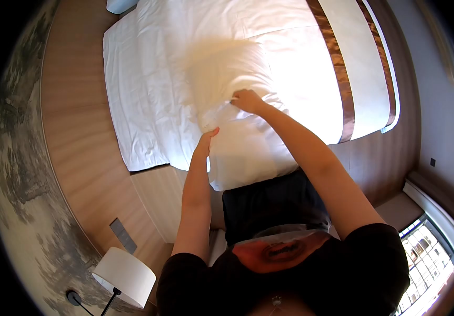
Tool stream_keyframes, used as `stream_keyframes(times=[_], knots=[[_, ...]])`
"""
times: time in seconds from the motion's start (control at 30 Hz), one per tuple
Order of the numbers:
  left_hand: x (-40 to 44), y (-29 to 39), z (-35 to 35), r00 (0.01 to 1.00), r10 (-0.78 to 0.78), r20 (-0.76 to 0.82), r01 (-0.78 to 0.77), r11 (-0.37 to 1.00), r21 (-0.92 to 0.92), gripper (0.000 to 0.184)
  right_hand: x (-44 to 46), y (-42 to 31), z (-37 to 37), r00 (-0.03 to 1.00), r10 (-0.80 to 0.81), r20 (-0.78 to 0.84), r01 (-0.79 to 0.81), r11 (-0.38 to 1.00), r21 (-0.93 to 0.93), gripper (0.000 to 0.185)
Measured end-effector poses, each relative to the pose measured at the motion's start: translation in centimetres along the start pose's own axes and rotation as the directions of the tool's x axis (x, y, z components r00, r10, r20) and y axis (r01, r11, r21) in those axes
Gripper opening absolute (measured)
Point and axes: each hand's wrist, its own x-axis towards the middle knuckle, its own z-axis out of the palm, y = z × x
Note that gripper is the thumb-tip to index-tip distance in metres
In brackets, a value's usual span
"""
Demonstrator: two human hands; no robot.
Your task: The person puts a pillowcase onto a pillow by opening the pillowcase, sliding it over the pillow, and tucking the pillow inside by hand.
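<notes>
A white pillow in a white case lies across the near side of the bed, its near end against my body. My right hand is closed on a pinch of the case fabric near the pillow's middle, and creases run out from it. At the pillow's left edge is my left hand, thumb on top. Its other fingers are hidden beneath the edge, where it appears to grip the pillow. The far end of the pillow looks blurred.
The bed has white bedding and a brown-striped runner at right. Wood panelling lines the left. A bedside cabinet, a lamp and a wall switch plate are at lower left. A window is at lower right.
</notes>
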Motion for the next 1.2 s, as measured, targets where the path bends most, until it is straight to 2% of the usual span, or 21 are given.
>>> stream_keyframes(times=[0.03,0.1,0.13,0.17,0.2,0.27,0.3,0.33,0.43,0.53,0.63,0.67,0.77,0.83,0.9,0.93,1.03,1.13,1.2], knots=[[0.9,-1.1,-1.5,0.999,0.012,-0.037,-0.010,0.999,0.032,0.049,0.0,1.9,2.0,0.998,-0.009,0.055,0.013,0.997,-0.075,0.038],[2.2,-2.5,-3.4,0.994,0.038,-0.106,-0.027,0.995,0.098,0.055,-3.6,0.2,0.0,0.950,0.208,0.231,-0.140,0.950,-0.278,0.040],[2.4,-2.2,-2.6,0.910,0.156,-0.384,-0.020,0.942,0.335,0.058,-4.4,1.3,0.3,0.975,0.165,0.150,-0.121,0.956,-0.268,0.039],[2.7,-2.0,-1.6,0.740,0.324,-0.589,0.063,0.839,0.540,0.061,-5.1,2.7,0.8,0.990,0.122,0.067,-0.101,0.961,-0.258,0.038],[2.7,-1.7,-0.2,0.511,0.515,-0.688,0.211,0.701,0.681,0.065,-5.6,4.0,0.9,0.997,0.079,-0.017,-0.081,0.966,-0.247,0.037],[0.4,0.2,4.6,0.345,0.864,-0.367,0.086,0.360,0.929,0.069,-6.6,6.0,-0.7,0.999,0.050,-0.009,-0.051,0.956,-0.288,0.037],[-0.2,1.0,6.0,0.237,0.959,-0.156,0.056,0.147,0.988,0.071,-6.9,7.0,-1.7,0.999,0.034,-0.006,-0.034,0.950,-0.310,0.036],[0.5,1.5,6.0,0.253,0.962,0.101,-0.096,-0.079,0.992,0.067,-7.0,8.2,-2.7,0.997,0.072,0.040,-0.057,0.956,-0.288,0.038],[1.0,2.8,10.0,0.438,0.772,0.460,-0.152,-0.441,0.884,0.062,-7.2,11.5,-4.4,0.968,0.192,0.163,-0.147,0.957,-0.251,0.042],[3.1,3.9,14.1,0.573,0.621,0.535,-0.276,-0.469,0.839,0.058,-6.9,14.1,-4.5,0.936,0.269,0.228,-0.222,0.952,-0.213,0.047],[6.3,4.2,16.5,0.663,0.498,0.559,-0.258,-0.549,0.795,0.056,-6.7,14.5,-4.1,0.940,0.214,0.265,-0.128,0.943,-0.307,0.048],[7.3,4.3,17.1,0.687,0.474,0.550,-0.231,-0.576,0.784,0.056,-6.3,15.2,-3.7,0.950,0.204,0.237,-0.124,0.942,-0.311,0.042],[9.6,4.5,18.9,0.756,0.402,0.516,-0.158,-0.653,0.741,0.059,-4.8,17.0,-2.4,0.889,0.373,0.264,-0.270,0.894,-0.357,0.044],[11.0,4.5,20.1,0.791,0.366,0.490,-0.118,-0.695,0.709,0.061,-4.7,18.0,-1.5,0.891,0.396,0.222,-0.321,0.895,-0.310,0.036],[12.8,4.3,21.2,0.882,0.229,0.413,-0.125,-0.730,0.672,0.059,-4.7,18.7,-0.8,0.882,0.420,0.213,-0.363,0.894,-0.263,0.033],[13.6,4.1,21.5,0.917,0.159,0.366,-0.131,-0.746,0.653,0.058,-4.6,18.8,-0.9,0.861,0.458,0.220,-0.408,0.881,-0.239,0.022],[16.6,2.4,21.3,0.957,0.099,0.271,-0.123,-0.711,0.693,0.047,-4.5,20.1,0.5,0.879,0.449,0.160,-0.402,0.879,-0.256,0.020],[19.2,0.5,18.5,0.956,0.060,0.286,-0.164,-0.700,0.695,0.030,-6.5,22.4,0.2,0.961,0.275,-0.021,-0.274,0.945,-0.178,0.018],[20.1,0.1,17.7,0.977,-0.007,0.213,-0.171,-0.624,0.763,0.022,-7.4,25.1,2.0,0.984,0.124,-0.127,-0.116,0.991,0.067,0.016]])
